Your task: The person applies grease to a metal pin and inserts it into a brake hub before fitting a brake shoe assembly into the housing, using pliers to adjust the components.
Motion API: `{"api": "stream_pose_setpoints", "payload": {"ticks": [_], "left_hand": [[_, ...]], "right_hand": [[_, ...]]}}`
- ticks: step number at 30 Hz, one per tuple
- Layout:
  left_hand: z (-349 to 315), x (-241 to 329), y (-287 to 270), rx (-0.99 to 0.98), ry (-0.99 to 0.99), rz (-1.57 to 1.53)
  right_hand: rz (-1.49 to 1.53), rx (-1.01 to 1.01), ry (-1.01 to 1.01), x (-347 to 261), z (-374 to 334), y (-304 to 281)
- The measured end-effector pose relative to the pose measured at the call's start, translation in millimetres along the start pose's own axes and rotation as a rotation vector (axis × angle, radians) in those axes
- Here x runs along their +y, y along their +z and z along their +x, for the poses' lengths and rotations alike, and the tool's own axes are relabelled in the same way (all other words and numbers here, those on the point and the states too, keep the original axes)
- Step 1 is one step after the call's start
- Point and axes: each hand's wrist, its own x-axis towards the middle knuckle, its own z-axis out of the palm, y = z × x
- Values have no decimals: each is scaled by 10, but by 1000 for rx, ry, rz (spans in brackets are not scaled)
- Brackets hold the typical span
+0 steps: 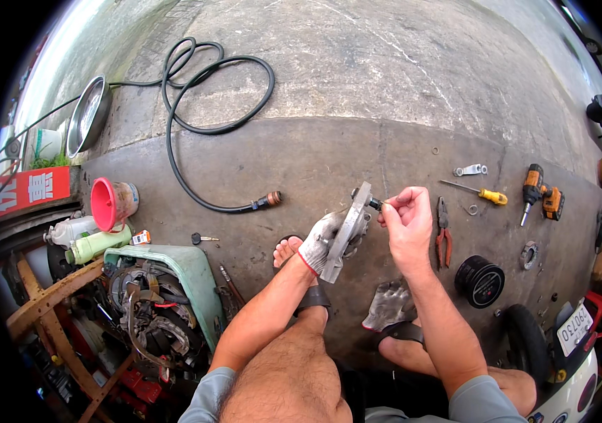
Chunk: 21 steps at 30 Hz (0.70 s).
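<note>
My left hand [322, 238], in a grey-white work glove with a red cuff edge, is closed around a flat grey metal part [348, 236] held tilted above the floor. At the part's upper end sits a small dark cylindrical piece [374, 204]. My bare right hand [409, 224] pinches at this piece from the right, thumb and forefinger together. Whatever lies between those fingertips is too small to make out. Beside my right foot, a second work glove [390, 304] rests on the floor. Red-handled pliers [443, 236] lie just right of my right hand.
To the right are a yellow-handled screwdriver [488, 195], a wrench-like metal piece [470, 170], a cordless drill [534, 185], a metal ring [528, 255] and a black round can [480, 282]. A black hose [172, 151] coils ahead. At left stand a green crate [195, 264] of parts and a pink funnel [105, 204].
</note>
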Motion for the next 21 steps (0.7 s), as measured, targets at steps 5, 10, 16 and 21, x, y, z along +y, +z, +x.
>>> {"api": "stream_pose_setpoints", "payload": {"ticks": [5,10,16,21], "left_hand": [[-112,274,23,-132,57,-14],[-80,361,50,251,476,296],[-55,323,102,469,758,813],[-201,361,298,553,755,964]], "right_hand": [[134,26,122,109,45,-354],[197,184,94,121,37,-746],[115,197,36,-47,34,-726],[-35,153,-12,-150,8,-496]]}}
